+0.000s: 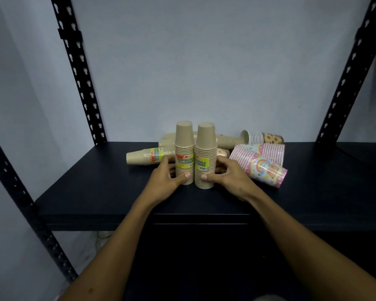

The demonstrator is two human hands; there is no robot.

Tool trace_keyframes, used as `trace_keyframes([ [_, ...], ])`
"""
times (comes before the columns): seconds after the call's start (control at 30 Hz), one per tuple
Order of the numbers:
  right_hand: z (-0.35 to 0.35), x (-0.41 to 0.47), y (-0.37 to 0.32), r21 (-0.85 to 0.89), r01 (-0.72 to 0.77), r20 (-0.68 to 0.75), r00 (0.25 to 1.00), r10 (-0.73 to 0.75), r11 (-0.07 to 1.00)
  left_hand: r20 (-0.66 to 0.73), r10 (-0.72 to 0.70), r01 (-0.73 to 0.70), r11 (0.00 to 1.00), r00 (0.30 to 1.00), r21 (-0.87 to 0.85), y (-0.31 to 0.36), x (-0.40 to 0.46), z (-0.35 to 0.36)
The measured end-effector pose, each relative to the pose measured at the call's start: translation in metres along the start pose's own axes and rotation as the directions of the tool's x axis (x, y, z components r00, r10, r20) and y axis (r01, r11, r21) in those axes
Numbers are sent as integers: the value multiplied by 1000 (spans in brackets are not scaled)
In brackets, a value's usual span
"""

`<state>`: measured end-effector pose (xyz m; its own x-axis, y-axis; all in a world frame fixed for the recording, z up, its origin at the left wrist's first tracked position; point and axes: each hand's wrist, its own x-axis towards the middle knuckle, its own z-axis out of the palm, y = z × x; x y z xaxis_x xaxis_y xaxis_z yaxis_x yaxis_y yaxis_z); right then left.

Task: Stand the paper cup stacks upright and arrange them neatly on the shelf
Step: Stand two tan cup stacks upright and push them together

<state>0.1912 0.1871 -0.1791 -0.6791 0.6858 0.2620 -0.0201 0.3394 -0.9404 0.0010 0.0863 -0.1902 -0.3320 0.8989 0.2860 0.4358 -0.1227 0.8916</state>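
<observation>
**Two kraft cup stacks upright, one in each hand**

The dark shelf (96,192) runs out of view on both sides, and its black slotted uprights (78,68) are cut off at the top. Below its front edge everything is too dark to read.

Beyond the hands lies a heap of toppled stacks. To the right of the right hand, two pink patterned stacks (263,164) lie on their sides, one over the other, wrapped in clear film; the print on the nearer one shows a rainbow, the rest being hard to make out. Farther back on that side a short white and brown spotted stack (263,137) lies with its open mouth facing left. Past the left hand, a kraft stack on its side (148,156) points its closed end left and carries a green and yellow label. More kraft stacks lie behind the standing pair, mostly hidden; their number cannot be told.

The left kraft stack (184,148) and right kraft stack (205,153) stand side by side, mouths down, touching or nearly so. Each has a yellow-green label whose print is partly covered.

The left hand (165,181) grips the left stack near its base, thumb across the front. The right hand (226,177) grips the right stack the same way.
</observation>
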Motion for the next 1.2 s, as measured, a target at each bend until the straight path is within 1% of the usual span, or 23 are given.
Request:
trace_keyframes([
  [0.07, 1, 1, 1, 1, 6, -16, 1000, -6, 1000, -13, -3, 3, 1000, 1000, 30, 1, -1, 0],
  [0.23, 0, 1, 1, 69, -8, -87, 996, 14, 998, -41, -7, 7, 1000, 999, 19, 4, -4, -2],
  [0.3, 1, 1, 2, 38, 0, -86, 996, 3, 999, -33, -6, 6, 1000, 999, 10, 5, -4, -3],
  [0.47, 3, -1, 1, -131, 30, -113, 993, -45, 991, -51, -3, 4, 1000, 999, 16, 5, -4, -2],
  [0.53, 4, -1, 1, -160, 36, -118, 991, -55, 986, -58, -7, 8, 1000, 998, 15, 6, -4, -2],
  [0.63, 3, 0, 2, -172, 37, -124, 991, -59, 984, -54, -3, 4, 1000, 999, 9, 8, -7, -2],
  [0.77, 3, 1, 3, -188, 30, -123, 991, -54, 982, -90, -6, 7, 1000, 996, 9, 9, -9, -3],
  [1.0, 4, -1, 2, -161, 36, -121, 991, -56, 986, -105, -16, 12, 999, 994, -34, 11, -10, -2],
  [1.2, 6, -2, -2, -240, 40, -113, 991, -69, 970, -103, -9, 6, 1000, 995, -26, 11, -10, -2],
])
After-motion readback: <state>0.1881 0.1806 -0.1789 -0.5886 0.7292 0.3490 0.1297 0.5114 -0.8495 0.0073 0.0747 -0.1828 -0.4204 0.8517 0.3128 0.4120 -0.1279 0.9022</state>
